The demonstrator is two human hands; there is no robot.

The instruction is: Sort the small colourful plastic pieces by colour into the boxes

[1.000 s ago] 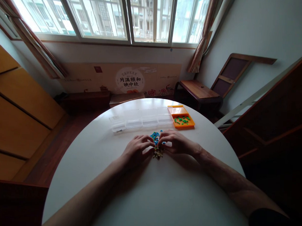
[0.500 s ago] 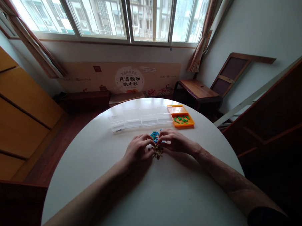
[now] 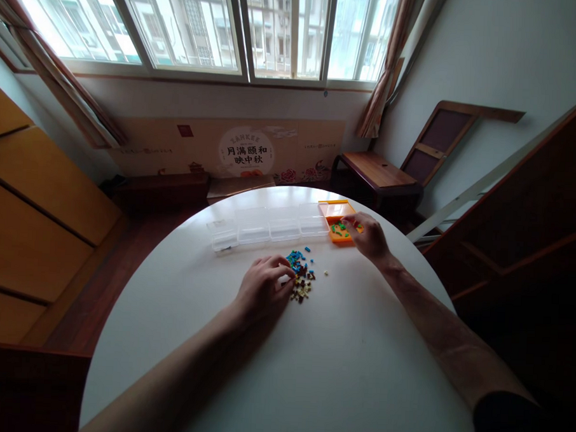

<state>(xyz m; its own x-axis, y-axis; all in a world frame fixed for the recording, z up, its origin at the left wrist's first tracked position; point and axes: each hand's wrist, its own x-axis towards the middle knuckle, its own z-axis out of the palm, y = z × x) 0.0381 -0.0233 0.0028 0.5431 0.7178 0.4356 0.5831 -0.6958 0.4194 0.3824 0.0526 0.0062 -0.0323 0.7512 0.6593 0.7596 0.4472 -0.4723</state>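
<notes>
A pile of small building bricks [image 3: 303,274], blue at the far side and brown and cream nearer me, lies mid-table. My left hand [image 3: 266,282] rests against the pile's left edge, its fingers curled and the tips drawn together. Whatever they hold is too small to name. Over the orange box [image 3: 343,240], my right hand [image 3: 369,235] reaches in from the right with fingertips pinched above green bricks [image 3: 337,229]. Anything between those fingertips is hidden. One cream brick [image 3: 326,273] lies apart, right of the pile.
Clear plastic boxes [image 3: 271,227] stand in a row left of the orange box, along the far part of the round white table [image 3: 309,376]. Beyond the table's edge are a wooden chair [image 3: 378,170] and a printed panel [image 3: 200,142] below the window.
My right hand has moved from the pile, away and to the right, to the orange box. More of the pile now shows. My left hand has stayed in place.
</notes>
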